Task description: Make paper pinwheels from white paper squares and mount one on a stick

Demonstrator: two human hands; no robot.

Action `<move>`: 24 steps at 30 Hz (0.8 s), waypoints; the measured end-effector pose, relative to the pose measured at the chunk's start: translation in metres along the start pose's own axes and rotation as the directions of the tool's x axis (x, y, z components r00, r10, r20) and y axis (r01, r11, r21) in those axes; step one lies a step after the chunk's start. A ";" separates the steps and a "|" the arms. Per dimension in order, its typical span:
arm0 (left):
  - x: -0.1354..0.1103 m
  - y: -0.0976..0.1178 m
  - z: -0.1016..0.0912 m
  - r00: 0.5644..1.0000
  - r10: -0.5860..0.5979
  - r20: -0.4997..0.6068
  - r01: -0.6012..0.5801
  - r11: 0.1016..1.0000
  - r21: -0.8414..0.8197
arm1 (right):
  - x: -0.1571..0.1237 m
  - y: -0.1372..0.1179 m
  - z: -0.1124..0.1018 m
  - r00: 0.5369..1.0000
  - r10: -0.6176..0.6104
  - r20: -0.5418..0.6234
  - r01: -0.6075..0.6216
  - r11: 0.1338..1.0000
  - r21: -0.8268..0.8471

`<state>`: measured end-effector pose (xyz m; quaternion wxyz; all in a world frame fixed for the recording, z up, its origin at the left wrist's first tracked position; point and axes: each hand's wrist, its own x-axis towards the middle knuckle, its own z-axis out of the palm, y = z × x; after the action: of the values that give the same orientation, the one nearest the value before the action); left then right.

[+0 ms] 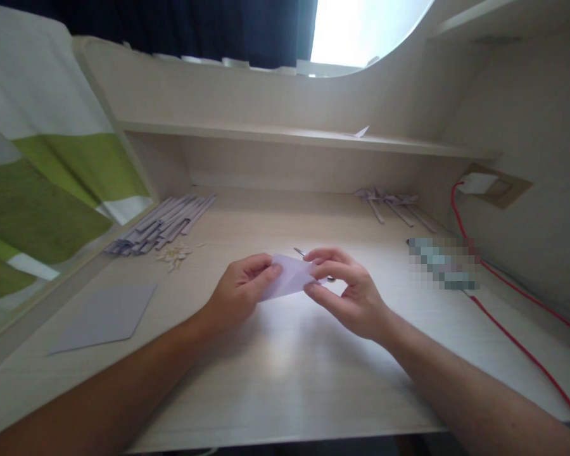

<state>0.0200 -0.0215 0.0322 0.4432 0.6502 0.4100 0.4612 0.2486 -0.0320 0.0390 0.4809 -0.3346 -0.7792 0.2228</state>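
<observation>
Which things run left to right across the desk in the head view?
Flat paper → small pale pieces → left hand → lilac paper → right hand → pixelated object.

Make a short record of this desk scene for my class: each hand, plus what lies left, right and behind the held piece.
Left hand: pinching pale lilac paper
Right hand: at the paper's right end
Left: pile of narrow strips, pale scraps, flat sheet
Right: slim stems with folded tops, pixelated object, red cable
Behind: metal object, partly hidden
</observation>
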 end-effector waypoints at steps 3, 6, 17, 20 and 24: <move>0.000 0.000 0.001 0.997 -0.010 0.074 0.005 0.998 0.065 | 0.000 -0.001 0.000 0.999 -0.041 0.025 0.041 0.999 -0.004; -0.001 -0.001 0.002 0.984 -0.038 0.175 0.024 0.996 0.082 | 0.000 -0.002 -0.001 0.997 -0.058 0.054 0.058 0.998 0.003; 0.002 -0.002 -0.004 0.972 -0.022 0.235 0.017 1.000 0.023 | 0.001 -0.003 0.000 0.992 0.038 0.118 -0.039 0.999 0.005; 0.003 0.000 -0.004 0.967 0.008 0.253 -0.006 1.000 -0.008 | 0.001 -0.002 0.001 0.989 0.072 0.128 -0.074 0.997 0.013; 0.001 0.007 -0.003 0.973 0.090 0.214 -0.094 0.996 0.009 | 0.000 -0.002 0.001 0.985 0.117 0.128 -0.119 0.993 0.008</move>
<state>0.0186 -0.0215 0.0398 0.4567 0.7185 0.3339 0.4046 0.2468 -0.0331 0.0394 0.4188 -0.3614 -0.7853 0.2780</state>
